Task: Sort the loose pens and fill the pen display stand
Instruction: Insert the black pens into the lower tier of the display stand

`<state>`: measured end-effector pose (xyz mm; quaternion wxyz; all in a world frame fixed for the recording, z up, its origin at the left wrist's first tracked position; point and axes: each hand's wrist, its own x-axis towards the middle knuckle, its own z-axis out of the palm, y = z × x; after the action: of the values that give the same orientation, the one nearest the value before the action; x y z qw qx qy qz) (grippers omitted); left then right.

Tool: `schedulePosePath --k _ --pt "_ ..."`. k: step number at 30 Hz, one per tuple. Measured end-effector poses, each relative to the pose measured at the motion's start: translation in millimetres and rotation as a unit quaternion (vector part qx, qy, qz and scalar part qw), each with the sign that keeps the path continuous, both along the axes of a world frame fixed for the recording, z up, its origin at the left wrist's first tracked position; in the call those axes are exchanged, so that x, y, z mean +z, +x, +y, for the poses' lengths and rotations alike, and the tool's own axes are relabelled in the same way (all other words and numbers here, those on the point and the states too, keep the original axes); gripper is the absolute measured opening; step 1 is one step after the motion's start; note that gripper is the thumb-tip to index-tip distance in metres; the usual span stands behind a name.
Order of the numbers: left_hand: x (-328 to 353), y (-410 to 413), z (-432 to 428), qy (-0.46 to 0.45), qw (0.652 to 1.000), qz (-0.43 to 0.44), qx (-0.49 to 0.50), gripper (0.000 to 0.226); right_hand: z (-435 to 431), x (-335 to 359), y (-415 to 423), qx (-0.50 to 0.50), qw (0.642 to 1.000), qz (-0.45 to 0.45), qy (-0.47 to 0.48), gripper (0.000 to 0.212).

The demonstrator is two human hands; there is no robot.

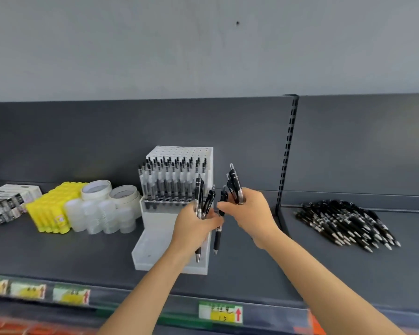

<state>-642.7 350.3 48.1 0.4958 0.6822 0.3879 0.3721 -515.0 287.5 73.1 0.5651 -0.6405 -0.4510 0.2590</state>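
Head view: left hand [196, 227] and right hand [248, 210], each grip curled round black click pens [235, 184], meet before the white perforated plastic stand [179, 151], likely aligning them for slotting; loose pile [346, 223] lies centre-right.

The shelf-edge price label [220, 312] bears a red up-arrow and what reads as 13.

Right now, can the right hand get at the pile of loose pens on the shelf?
Probably yes: nothing stands between the right hand and the pile of loose pens, though its fingers hold black pens.
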Motion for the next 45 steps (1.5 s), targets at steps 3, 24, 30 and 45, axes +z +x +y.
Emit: schedulePosePath --k 3,24,30,45 --pt "-3 -26 7 0.018 1.000 0.015 0.010 0.017 13 1 -29 -0.010 0.999 -0.033 -0.006 0.044" --pt "-43 -119 78 -0.215 0.939 -0.126 0.239 0.010 93 -22 -94 -0.011 0.994 -0.102 0.024 0.051" --pt "-54 -135 91 -0.246 0.924 -0.182 0.230 0.007 113 -27 -117 -0.033 0.991 -0.126 0.038 0.053" --pt "-74 -161 119 -0.274 0.930 -0.189 0.155 0.007 146 -58 -148 -0.062 0.973 -0.211 -0.067 0.045"
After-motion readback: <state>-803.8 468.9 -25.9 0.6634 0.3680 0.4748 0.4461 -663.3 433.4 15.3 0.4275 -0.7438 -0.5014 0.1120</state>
